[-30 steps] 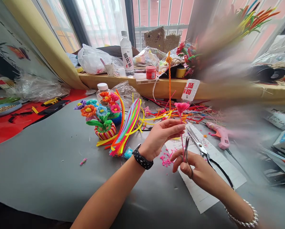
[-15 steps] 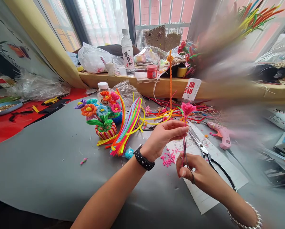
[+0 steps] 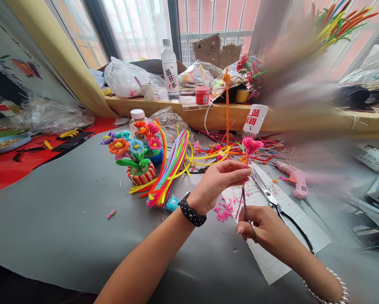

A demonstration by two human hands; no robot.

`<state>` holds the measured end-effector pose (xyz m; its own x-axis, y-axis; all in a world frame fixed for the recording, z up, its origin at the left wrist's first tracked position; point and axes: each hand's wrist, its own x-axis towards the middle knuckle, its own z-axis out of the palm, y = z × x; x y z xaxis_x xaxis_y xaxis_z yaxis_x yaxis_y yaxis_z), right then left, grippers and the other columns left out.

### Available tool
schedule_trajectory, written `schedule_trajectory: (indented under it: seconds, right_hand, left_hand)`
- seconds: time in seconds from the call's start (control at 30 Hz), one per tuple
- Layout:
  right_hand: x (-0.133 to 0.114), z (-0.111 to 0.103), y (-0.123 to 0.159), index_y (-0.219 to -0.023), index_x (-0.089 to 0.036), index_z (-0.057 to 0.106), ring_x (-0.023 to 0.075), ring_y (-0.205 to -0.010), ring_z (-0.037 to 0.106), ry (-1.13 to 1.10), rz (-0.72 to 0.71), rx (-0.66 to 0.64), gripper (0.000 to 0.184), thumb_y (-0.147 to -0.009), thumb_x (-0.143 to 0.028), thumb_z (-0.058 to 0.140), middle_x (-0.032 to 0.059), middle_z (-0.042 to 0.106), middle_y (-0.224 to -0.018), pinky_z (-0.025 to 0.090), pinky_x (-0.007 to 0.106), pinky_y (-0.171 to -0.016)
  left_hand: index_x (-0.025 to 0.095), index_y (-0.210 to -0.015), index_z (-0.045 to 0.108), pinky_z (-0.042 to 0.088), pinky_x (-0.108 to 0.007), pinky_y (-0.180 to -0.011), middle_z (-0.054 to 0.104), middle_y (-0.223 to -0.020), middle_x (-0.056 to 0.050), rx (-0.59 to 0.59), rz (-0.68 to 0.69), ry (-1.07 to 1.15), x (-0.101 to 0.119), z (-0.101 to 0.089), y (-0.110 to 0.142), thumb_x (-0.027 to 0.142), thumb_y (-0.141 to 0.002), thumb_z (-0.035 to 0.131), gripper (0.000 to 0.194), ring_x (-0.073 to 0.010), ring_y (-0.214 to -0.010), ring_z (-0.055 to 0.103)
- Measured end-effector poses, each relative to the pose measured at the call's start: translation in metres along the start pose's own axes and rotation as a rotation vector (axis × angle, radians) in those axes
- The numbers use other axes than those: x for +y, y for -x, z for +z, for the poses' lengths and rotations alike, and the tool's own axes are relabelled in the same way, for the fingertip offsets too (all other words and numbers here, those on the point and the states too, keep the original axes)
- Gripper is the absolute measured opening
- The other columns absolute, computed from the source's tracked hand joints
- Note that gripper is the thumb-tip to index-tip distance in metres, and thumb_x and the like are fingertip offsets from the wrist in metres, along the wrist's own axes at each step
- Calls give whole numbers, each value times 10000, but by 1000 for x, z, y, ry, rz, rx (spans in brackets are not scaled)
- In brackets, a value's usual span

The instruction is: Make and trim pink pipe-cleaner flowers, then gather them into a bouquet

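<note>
My left hand [image 3: 222, 179] pinches the stem of a pink pipe-cleaner flower [image 3: 252, 145], its fuzzy head upright above the fingertips. Below the pinch, the thin stem [image 3: 239, 207] slants down to the left. My right hand [image 3: 255, 223] has its fingers in the loops of small scissors [image 3: 244, 200]; their blades look closed and point up beside the stem, just under my left fingers. Whether they touch the stem I cannot tell. Pink fuzz clippings [image 3: 224, 211] lie on the table beneath. Large black-handled scissors [image 3: 268, 194] rest on a written paper sheet [image 3: 265, 264] behind my right hand.
A striped pot of pipe-cleaner flowers [image 3: 140, 174] and a bundle of coloured pipe cleaners [image 3: 168, 173] stand left of my hands. A pink glue gun [image 3: 298, 183] lies to the right. Along the sill are a water bottle [image 3: 170, 71] and a red jar [image 3: 202, 95]. The right side is blurred.
The scissors and my right hand have shifted slightly down and right. The lower stem now slants left, away from the blades. The flower has tipped a little to the right.
</note>
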<state>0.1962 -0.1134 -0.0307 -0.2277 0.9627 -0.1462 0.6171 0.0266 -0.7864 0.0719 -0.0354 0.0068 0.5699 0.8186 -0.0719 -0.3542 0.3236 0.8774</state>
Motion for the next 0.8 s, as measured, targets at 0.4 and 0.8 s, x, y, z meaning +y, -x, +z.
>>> schedule_trajectory:
  seconds: [0.4, 0.8]
  right_hand:
    - [7, 2, -5, -410, -181, 531, 111, -394, 447, 4, 79, 65, 559, -697, -649, 424, 9, 510, -399, 342, 226, -449]
    - [21, -4, -25, -447, -157, 539, 153, -542, 528, 250, 102, 54, 469, -660, -575, 541, 29, 594, -526, 346, 227, -505]
  left_hand:
    - [136, -712, 625, 418, -252, -746, 625, -711, -2, 51, 72, 47, 3, -5, -2, 212, -611, 677, 137, -80, -663, 577]
    - [159, -762, 648, 433, -279, -766, 635, -810, -43, 44, 403, -301, 20, -24, 1, 286, -640, 651, 176, -151, -794, 572]
